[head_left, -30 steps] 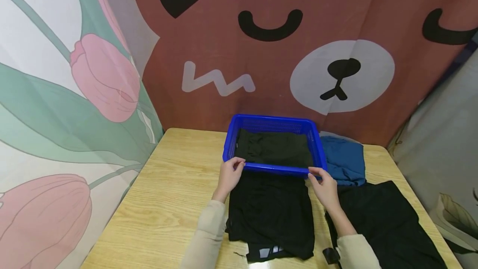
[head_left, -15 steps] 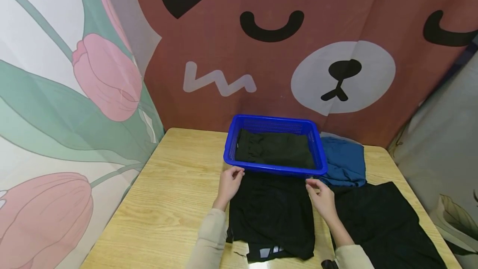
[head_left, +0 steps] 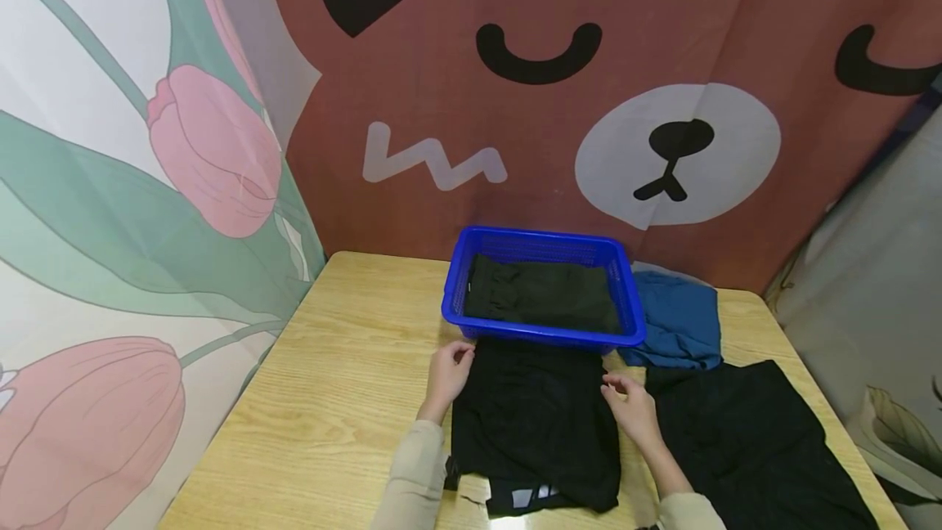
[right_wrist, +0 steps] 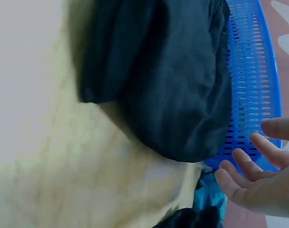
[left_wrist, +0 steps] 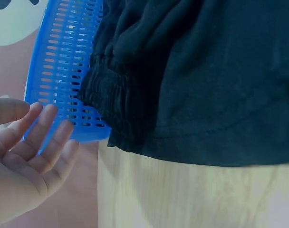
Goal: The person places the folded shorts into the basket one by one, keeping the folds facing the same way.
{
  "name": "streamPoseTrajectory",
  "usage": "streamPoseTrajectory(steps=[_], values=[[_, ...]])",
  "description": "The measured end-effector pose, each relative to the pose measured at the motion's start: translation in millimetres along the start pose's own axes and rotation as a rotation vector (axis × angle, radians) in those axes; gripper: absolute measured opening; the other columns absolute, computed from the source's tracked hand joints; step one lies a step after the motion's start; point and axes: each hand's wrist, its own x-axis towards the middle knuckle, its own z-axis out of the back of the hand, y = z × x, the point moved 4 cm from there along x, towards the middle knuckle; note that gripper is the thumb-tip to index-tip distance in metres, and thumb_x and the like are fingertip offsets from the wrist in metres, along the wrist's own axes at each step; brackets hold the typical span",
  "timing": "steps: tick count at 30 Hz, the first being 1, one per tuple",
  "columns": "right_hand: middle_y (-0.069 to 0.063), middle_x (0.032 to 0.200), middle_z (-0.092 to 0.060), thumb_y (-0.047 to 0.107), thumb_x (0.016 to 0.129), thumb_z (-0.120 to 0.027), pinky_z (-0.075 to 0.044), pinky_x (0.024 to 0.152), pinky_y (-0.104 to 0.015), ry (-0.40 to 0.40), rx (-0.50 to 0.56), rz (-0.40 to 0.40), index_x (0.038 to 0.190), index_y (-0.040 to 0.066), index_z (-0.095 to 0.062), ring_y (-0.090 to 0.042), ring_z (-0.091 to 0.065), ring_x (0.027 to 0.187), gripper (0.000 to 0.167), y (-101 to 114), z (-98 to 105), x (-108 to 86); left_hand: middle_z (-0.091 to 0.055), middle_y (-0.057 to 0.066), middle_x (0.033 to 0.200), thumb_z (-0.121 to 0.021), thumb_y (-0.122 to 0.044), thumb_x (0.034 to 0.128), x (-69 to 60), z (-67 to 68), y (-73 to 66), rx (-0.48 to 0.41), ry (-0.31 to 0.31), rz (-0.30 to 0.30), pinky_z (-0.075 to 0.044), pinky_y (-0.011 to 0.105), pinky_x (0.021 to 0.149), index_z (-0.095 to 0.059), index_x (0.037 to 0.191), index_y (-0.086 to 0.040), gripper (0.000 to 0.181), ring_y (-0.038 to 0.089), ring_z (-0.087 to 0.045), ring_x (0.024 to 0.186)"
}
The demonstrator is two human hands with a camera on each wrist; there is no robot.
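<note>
A folded black garment (head_left: 536,424) with a gathered, elastic-looking edge lies on the table in front of a blue plastic basket (head_left: 545,335). Inside the basket is a folded dark olive garment (head_left: 545,294). Near the black garment's far left corner is my left hand (head_left: 447,375); its fingers (left_wrist: 54,147) are loosely bent and hold nothing in the left wrist view. My right hand (head_left: 634,409) hovers by the garment's right side, its relaxed fingers (right_wrist: 246,166) spread apart and holding nothing. The head view does not show clearly whether either hand touches the cloth.
A folded blue garment (head_left: 677,321) lies right of the basket. Another black garment (head_left: 758,440) covers the table's right side. Bare wooden table (head_left: 331,383) stretches to the left. A curtain with a bear print (head_left: 537,145) hangs right behind the basket.
Both hands have left the basket's front rim and drawn back toward me, down along the sides of the black garment. The basket has stayed almost in place.
</note>
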Motion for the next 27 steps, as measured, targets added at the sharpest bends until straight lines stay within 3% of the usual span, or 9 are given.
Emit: streamPoseTrajectory(steps=[3, 6, 9, 13, 14, 16, 19, 24, 27], values=[[-0.028, 0.108, -0.055, 0.006, 0.085, -0.056, -0.042, 0.081, -0.048, 0.014, -0.014, -0.022, 0.103, -0.008, -0.059, -0.039, -0.053, 0.096, 0.023, -5.0, -2.3, -1.2, -0.063, 0.009, 0.075, -0.06, 0.002, 0.079, -1.7, 1.6, 2.4, 0.056, -0.009, 0.016, -0.045, 0.026, 0.062, -0.065, 0.082, 0.005, 0.006, 0.019, -0.057, 0.068], [-0.029, 0.107, -0.055, 0.005, 0.084, -0.057, -0.044, 0.078, -0.047, 0.017, -0.019, -0.03, 0.104, -0.01, -0.058, -0.04, -0.055, 0.093, 0.025, -8.5, -3.4, -2.4, -0.064, 0.01, 0.082, -0.059, -0.002, 0.0803, -3.1, 1.5, 13.3, 0.087, -0.012, -0.038, -0.046, 0.03, 0.067, -0.066, 0.085, 0.003, 0.01, 0.022, -0.058, 0.075], [-0.03, 0.108, -0.054, 0.006, 0.084, -0.057, -0.045, 0.076, -0.047, 0.025, -0.019, -0.047, 0.107, -0.01, -0.055, -0.04, -0.055, 0.092, 0.028, -12.4, -4.6, -3.2, -0.064, 0.007, 0.088, -0.06, -0.012, 0.0808, 4.5, -30.6, 91.7, 0.09, -0.03, -0.101, -0.045, 0.031, 0.067, -0.067, 0.087, -0.003, 0.013, 0.021, -0.057, 0.077], [-0.032, 0.107, -0.053, 0.008, 0.085, -0.056, -0.044, 0.077, -0.048, 0.05, -0.017, -0.082, 0.111, -0.012, -0.052, -0.042, -0.054, 0.094, 0.034, -16.4, -6.1, -3.9, -0.062, -0.002, 0.092, -0.063, -0.033, 0.0802, 22.0, -96.1, 240.0, 0.089, -0.031, -0.091, -0.045, 0.03, 0.062, -0.067, 0.089, -0.015, 0.021, 0.015, -0.056, 0.077], [-0.032, 0.107, -0.053, 0.009, 0.085, -0.056, -0.044, 0.077, -0.049, 0.056, -0.016, -0.092, 0.112, -0.012, -0.051, -0.043, -0.053, 0.095, 0.035, -17.2, -6.1, -4.1, -0.062, -0.002, 0.094, -0.063, -0.037, 0.0797, 24.3, -105.6, 262.2, 0.09, -0.015, -0.067, -0.046, 0.032, 0.063, -0.066, 0.091, -0.016, 0.024, 0.016, -0.057, 0.079], [-0.033, 0.106, -0.053, 0.01, 0.085, -0.055, -0.043, 0.078, -0.049, 0.071, -0.014, -0.111, 0.113, -0.013, -0.049, -0.044, -0.052, 0.096, 0.037, -18.7, -6.1, -4.4, -0.062, -0.002, 0.095, -0.062, -0.043, 0.0792, 24.9, -115.8, 286.9, 0.084, 0.008, -0.018, -0.047, 0.034, 0.065, -0.065, 0.094, -0.017, 0.03, 0.016, -0.057, 0.082], [-0.032, 0.104, -0.054, 0.012, 0.085, -0.054, -0.043, 0.078, -0.049, 0.089, -0.011, -0.143, 0.115, -0.014, -0.047, -0.044, -0.051, 0.097, 0.04, -20.7, -5.8, -5.1, -0.062, 0.006, 0.097, -0.064, -0.038, 0.0789, 18.9, -110.6, 278.8, 0.085, 0.035, 0.054, -0.048, 0.035, 0.068, -0.064, 0.097, -0.01, 0.033, 0.022, -0.058, 0.085], [-0.031, 0.101, -0.057, 0.014, 0.085, -0.054, -0.044, 0.076, -0.047, 0.101, -0.005, -0.178, 0.116, -0.015, -0.045, -0.043, -0.052, 0.095, 0.044, -24.0, -6.5, -4.1, -0.061, 0.02, 0.096, -0.064, -0.023, 0.0796, 4.6, -74.9, 203.1, 0.113, 0.045, 0.119, -0.048, 0.035, 0.066, -0.061, 0.096, 0.004, 0.032, 0.032, -0.058, 0.086], [-0.031, 0.1, -0.057, 0.015, 0.085, -0.054, -0.047, 0.071, -0.044, 0.104, 0.011, -0.192, 0.116, -0.017, -0.044, -0.041, -0.055, 0.089, 0.045, -26.0, -7.7, -3.4, -0.061, 0.016, 0.091, -0.063, -0.025, 0.0804, 0.9, -61.3, 177.0, 0.102, 0.025, 0.2, -0.046, 0.033, 0.065, -0.063, 0.094, 0.002, 0.03, 0.027, -0.057, 0.083]])
